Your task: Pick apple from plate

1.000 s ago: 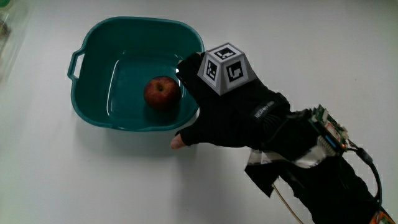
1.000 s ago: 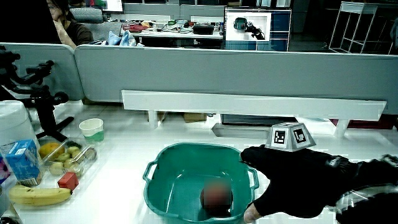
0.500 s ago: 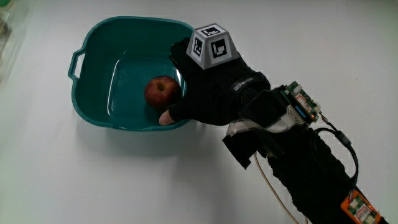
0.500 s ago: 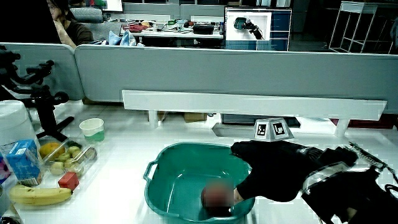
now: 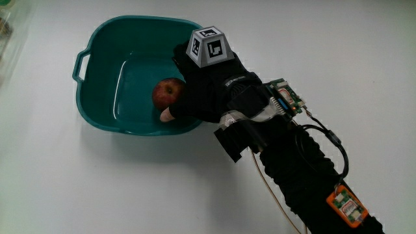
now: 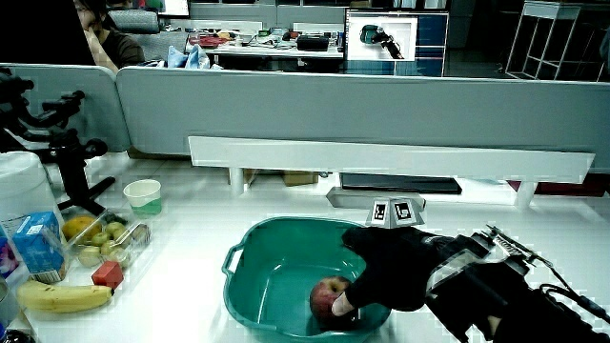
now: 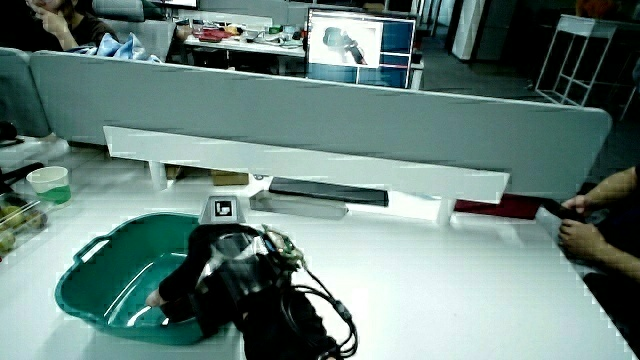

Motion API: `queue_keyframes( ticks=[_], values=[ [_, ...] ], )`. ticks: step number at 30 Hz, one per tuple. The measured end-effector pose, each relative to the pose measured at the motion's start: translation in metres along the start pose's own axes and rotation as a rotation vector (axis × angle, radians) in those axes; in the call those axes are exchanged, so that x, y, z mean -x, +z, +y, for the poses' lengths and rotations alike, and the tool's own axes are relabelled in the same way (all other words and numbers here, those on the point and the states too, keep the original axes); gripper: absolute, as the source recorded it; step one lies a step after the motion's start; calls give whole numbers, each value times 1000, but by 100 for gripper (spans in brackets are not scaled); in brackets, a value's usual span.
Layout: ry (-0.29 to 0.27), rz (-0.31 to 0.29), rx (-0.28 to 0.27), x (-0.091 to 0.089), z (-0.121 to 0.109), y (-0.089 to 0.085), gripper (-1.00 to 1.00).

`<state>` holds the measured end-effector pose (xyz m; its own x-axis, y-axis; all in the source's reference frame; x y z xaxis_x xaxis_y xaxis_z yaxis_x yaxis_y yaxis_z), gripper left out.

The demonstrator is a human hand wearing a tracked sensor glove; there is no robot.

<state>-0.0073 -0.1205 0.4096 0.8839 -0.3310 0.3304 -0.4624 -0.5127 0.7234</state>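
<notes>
Where fingers [image 5: 168, 115] reach — touching apple [image 5: 168, 91] in basin [image 5: 97, 78].

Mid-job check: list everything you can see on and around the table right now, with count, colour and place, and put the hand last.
Apple: one, red, inside the basin, at the hand's fingertips.
Basin: one, teal, with handles, on the white table; there is no plate.
Cup: one, pale green, farther from the person than the fruit tray.
Fruit tray: one, clear, holding yellow and green fruit, beside the basin.
Banana: one, yellow, nearer the person than the tray.
Block: one, red, between banana and tray.
Carton: one, blue, beside the tray.
Hand: one, black glove, reaching into the basin at the apple.
</notes>
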Motion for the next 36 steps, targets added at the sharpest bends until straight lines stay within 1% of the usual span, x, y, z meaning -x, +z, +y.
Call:
queue_keyframes(
  ticks=[1, 3, 4, 5, 6, 7, 8, 10, 11, 12, 13, 14, 15, 16, 18, 19, 20, 21, 22, 23, 26, 27, 28, 29, 30, 33, 34, 35, 36],
  values=[
    [-20, -15, 3, -2, 5, -3, 0],
    [-19, -1, 10, -3, 9, -6, 0],
    [-27, -12, 2, -3, 11, -7, 0],
    [-27, -10, -3, -3, 12, -8, 0],
    [-31, -9, 9, -2, 14, -10, 0],
    [-46, -22, 3, -3, 17, -12, 0],
    [-33, -20, 16, -1, 17, -13, 0],
    [-57, -39, 19, -2, 21, -17, 0],
    [-52, -28, 24, -1, 22, -17, 0],
    [-70, -39, 11, -2, 23, -18, 0],
    [-65, -34, 28, -2, 24, -19, 0],
    [-79, -46, 26, -3, 26, -21, 0],
    [-73, -38, 33, -3, 25, -21, 0],
    [-56, -28, 24, -2, 25, -21, 0],
    [-72, -40, 28, -2, 27, -23, 0],
    [-77, -35, 21, -3, 27, -24, 0],
    [-65, -27, 2, -3, 27, -24, 0],
    [-58, -35, -2, -2, 27, -24, 0],
    [-57, -29, 15, -3, 28, -25, 0],
    [-72, -31, -27, -4, 27, -25, 0],
    [-67, -32, -30, -4, 27, -25, 5],
    [-53, -25, -33, -3, 26, -24, 8],
    [-46, -21, -56, -3, 26, -24, 10],
    [-55, -32, -60, -3, 27, -24, 13],
    [-51, -33, -52, -3, 28, -25, 15],
    [-25, -24, -61, 0, 26, -23, 23],
    [-38, -32, -49, -1, 29, -25, 26],
    [-44, -39, -60, -2, 29, -25, 28],
    [-23, -19, -41, -2, 29, -26, 31]
  ],
)
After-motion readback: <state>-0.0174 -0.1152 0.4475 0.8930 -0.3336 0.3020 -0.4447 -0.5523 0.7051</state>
